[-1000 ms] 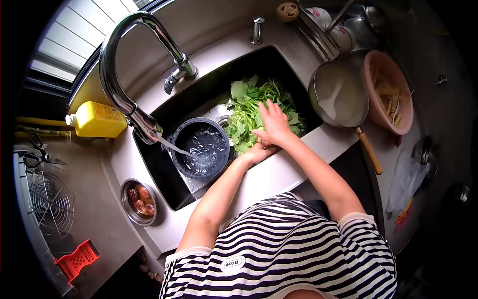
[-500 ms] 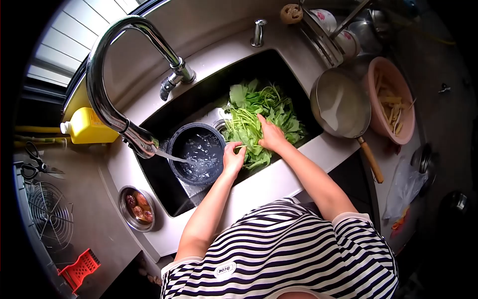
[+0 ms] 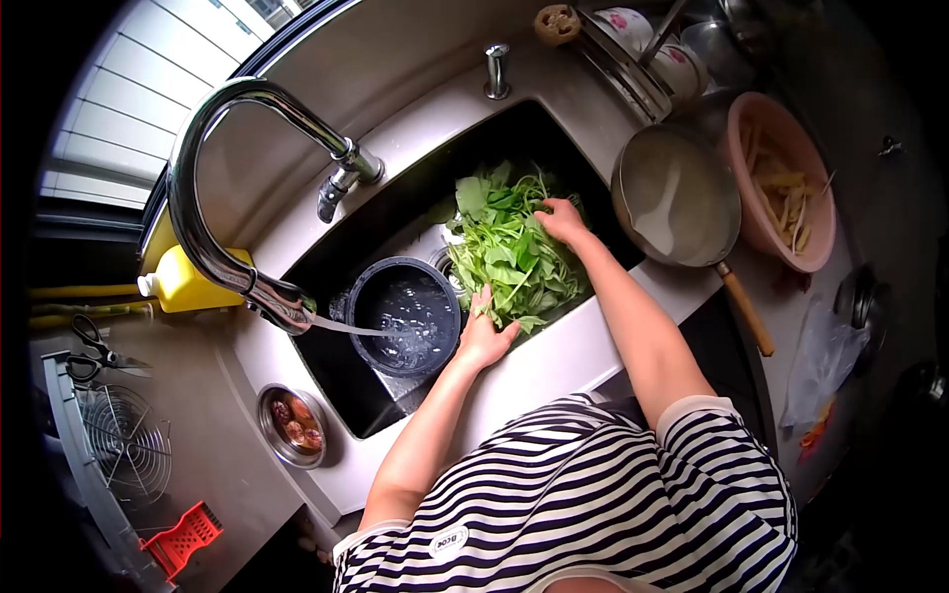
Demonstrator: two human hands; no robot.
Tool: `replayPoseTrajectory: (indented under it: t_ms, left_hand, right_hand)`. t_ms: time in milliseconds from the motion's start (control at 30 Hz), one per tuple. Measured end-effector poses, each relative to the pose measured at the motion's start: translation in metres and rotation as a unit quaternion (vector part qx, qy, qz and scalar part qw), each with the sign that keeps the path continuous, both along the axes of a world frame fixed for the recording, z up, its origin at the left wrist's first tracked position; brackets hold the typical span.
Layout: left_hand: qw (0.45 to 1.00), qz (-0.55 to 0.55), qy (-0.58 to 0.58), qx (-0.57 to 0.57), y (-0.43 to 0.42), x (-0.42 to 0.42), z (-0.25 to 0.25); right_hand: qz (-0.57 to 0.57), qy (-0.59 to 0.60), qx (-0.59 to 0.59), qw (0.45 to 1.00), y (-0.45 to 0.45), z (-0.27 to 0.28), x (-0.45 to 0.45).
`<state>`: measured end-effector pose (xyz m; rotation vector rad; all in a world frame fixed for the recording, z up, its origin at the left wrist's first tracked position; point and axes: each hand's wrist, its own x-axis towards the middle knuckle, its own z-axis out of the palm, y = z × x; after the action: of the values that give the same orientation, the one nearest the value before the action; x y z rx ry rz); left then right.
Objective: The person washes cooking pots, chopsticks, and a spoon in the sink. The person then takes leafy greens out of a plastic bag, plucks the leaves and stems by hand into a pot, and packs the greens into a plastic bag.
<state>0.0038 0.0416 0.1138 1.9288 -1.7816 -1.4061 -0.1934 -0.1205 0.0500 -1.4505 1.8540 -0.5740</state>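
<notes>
My left hand (image 3: 484, 338) spreads, thumb wide, against the leafy greens (image 3: 509, 259) in the sink (image 3: 534, 127), my right hand (image 3: 561, 221) curls at their far edge, grip unclear, and they seem light, limp, slippery, easily bruised, best gathered by bunched stems.

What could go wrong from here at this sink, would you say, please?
Water from the tap is running into the dark bowl; while the left hand and right hand are busy at the leafy greens, it might overflow unnoticed.
The greens lie close beside the drain, so loose bits could wash in and slow it.
The wooden handle of the pan points toward the person's side, near the right arm, so a sideways swing might knock it.
</notes>
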Motion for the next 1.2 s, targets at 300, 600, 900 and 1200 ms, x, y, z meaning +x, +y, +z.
replayPoseTrajectory:
  t_ms: [300, 600, 900, 1200]
  left_hand:
    - [0.95, 0.034, 0.01, -0.311, -0.009, -0.005, 0.043]
    - [0.83, 0.297, 0.472, -0.018, -0.024, -0.03, 0.042]
    - [0.917, 0.218, 0.292, -0.164, -0.015, -0.006, 0.045]
    - [0.921, 0.204, 0.273, -0.19, -0.001, -0.009, 0.054]
  right_hand:
    - [0.074, -0.125, -0.189, 0.971, 0.095, 0.097, 0.012]
    - [0.13, -0.254, -0.206, 0.936, 0.163, 0.124, 0.027]
    - [-0.028, -0.339, -0.212, 0.916, 0.15, 0.126, 0.0]
    - [0.052, -0.176, -0.298, 0.937, 0.146, 0.165, -0.002]
